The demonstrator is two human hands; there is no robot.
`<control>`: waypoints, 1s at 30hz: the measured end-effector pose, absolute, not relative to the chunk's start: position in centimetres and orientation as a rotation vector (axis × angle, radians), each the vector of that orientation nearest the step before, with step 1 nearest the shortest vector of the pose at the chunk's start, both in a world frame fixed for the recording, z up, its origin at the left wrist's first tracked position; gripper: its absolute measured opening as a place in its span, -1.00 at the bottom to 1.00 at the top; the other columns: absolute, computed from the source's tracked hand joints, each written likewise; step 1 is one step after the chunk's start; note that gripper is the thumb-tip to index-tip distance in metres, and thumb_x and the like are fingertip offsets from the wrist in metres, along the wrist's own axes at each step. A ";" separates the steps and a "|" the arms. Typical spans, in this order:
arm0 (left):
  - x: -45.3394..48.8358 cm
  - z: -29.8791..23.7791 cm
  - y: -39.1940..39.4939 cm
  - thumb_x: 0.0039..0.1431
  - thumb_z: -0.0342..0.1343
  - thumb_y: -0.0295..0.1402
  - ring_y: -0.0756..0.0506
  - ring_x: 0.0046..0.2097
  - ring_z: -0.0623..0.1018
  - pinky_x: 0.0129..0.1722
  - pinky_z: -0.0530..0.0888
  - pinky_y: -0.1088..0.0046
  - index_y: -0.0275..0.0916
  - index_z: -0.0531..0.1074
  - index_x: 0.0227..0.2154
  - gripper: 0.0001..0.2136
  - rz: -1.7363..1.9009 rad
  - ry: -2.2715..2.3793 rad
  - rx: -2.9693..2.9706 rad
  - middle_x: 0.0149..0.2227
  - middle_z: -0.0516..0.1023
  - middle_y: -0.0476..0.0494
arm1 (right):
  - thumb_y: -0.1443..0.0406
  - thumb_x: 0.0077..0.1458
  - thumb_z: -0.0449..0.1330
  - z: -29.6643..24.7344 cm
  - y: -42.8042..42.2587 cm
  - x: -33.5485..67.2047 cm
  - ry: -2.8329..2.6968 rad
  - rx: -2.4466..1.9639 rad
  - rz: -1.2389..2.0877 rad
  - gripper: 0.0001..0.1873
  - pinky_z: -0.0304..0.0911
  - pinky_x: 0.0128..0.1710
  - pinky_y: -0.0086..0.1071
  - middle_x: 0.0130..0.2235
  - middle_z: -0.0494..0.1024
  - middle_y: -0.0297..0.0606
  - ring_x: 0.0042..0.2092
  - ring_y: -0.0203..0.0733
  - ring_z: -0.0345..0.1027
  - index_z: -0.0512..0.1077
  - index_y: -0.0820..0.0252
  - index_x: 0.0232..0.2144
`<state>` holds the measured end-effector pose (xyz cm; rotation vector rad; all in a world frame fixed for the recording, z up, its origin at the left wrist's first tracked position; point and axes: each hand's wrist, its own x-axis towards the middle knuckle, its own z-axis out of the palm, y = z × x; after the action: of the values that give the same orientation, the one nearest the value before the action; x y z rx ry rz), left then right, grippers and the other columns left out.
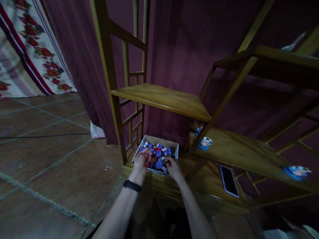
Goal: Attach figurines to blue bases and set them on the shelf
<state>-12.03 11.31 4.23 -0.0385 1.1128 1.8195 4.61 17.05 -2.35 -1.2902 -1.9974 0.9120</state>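
An open white cardboard box [175,153] on the bottom shelf board holds several small figurines [159,164] with purple-blue round bases and black, white and red parts. Over the box's left side is my left hand [142,160], palm turned inward, fingers slightly bent and apart, with nothing visible in it. A black band [132,186] circles that wrist. At the box's right side my right hand [173,167] reaches in among the figurines, its fingers curled together. Whatever lies between those fingertips is too small and dark to make out.
The box stands in a wooden shelf unit [159,96] with an upright post to its left. Blue-based figurines [204,143] stand on the raised board at right, with another figurine [296,172] farther along. A phone [229,181] lies below them. Purple curtains [174,59] hang behind.
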 end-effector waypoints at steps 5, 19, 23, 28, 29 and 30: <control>-15.8 4.7 11.5 0.00 -0.02 -0.72 0.03 -0.49 0.53 -0.54 0.46 0.63 -0.34 0.40 -0.35 -0.78 1.842 0.965 -0.170 -0.46 0.51 -0.15 | 0.41 0.06 -0.06 -2.9 20.5 0.3 -2.059 -1.314 0.904 -0.61 0.18 -0.01 -0.30 -0.06 0.46 -0.28 -0.03 -0.18 0.33 0.38 0.05 -0.10; -20.1 4.8 11.1 0.04 -0.07 -0.71 0.04 -0.47 0.52 -0.56 0.46 0.60 -0.34 0.39 -0.36 -0.78 1.843 0.843 -0.238 -0.44 0.49 -0.15 | 0.22 0.10 0.08 -2.4 20.8 -7.6 -2.749 -1.308 0.422 -0.45 -0.25 0.15 0.08 0.29 -0.07 -0.21 0.24 0.08 -0.13 0.12 -0.06 0.15; -20.4 5.3 10.9 0.03 -0.06 -0.70 0.03 -0.45 0.52 -0.55 0.46 0.59 -0.34 0.40 -0.36 -0.79 1.814 0.807 -0.230 -0.41 0.50 -0.18 | 0.26 0.06 0.11 -1.4 19.6 -5.3 -2.780 -1.373 0.507 -0.43 -0.21 0.14 0.09 0.30 -0.11 -0.14 0.24 0.08 -0.12 0.14 -0.08 0.14; -20.6 5.7 10.7 0.04 -0.07 -0.70 0.03 -0.45 0.52 -0.52 0.47 0.58 -0.36 0.40 -0.37 -0.79 1.816 0.788 -0.236 -0.40 0.50 -0.18 | 0.25 0.04 0.13 -1.0 18.9 -2.1 -2.791 -1.201 0.628 -0.58 -0.14 0.14 0.05 0.14 0.25 -0.22 0.27 0.04 -0.22 0.33 -0.06 0.00; -20.7 5.7 10.7 0.04 -0.07 -0.70 0.03 -0.45 0.52 -0.52 0.47 0.58 -0.35 0.40 -0.37 -0.79 1.817 0.789 -0.241 -0.40 0.50 -0.18 | 0.26 0.05 0.11 -1.0 19.1 -1.7 -2.751 -1.151 0.681 -0.62 -0.11 0.15 -0.01 0.11 0.30 -0.24 0.26 0.00 -0.18 0.36 -0.04 -0.03; -20.7 5.7 10.8 0.04 -0.07 -0.70 0.03 -0.45 0.52 -0.53 0.47 0.58 -0.35 0.40 -0.36 -0.79 1.817 0.793 -0.246 -0.40 0.50 -0.17 | 0.28 0.07 0.08 -1.1 19.5 -1.5 -2.689 -1.110 0.733 -0.64 -0.07 0.16 -0.09 0.09 0.32 -0.25 0.24 -0.05 -0.09 0.37 -0.02 -0.04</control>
<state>-20.67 10.77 5.73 -0.2464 0.7931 1.8171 -1.51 19.52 -1.08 -1.1098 -2.6886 0.7331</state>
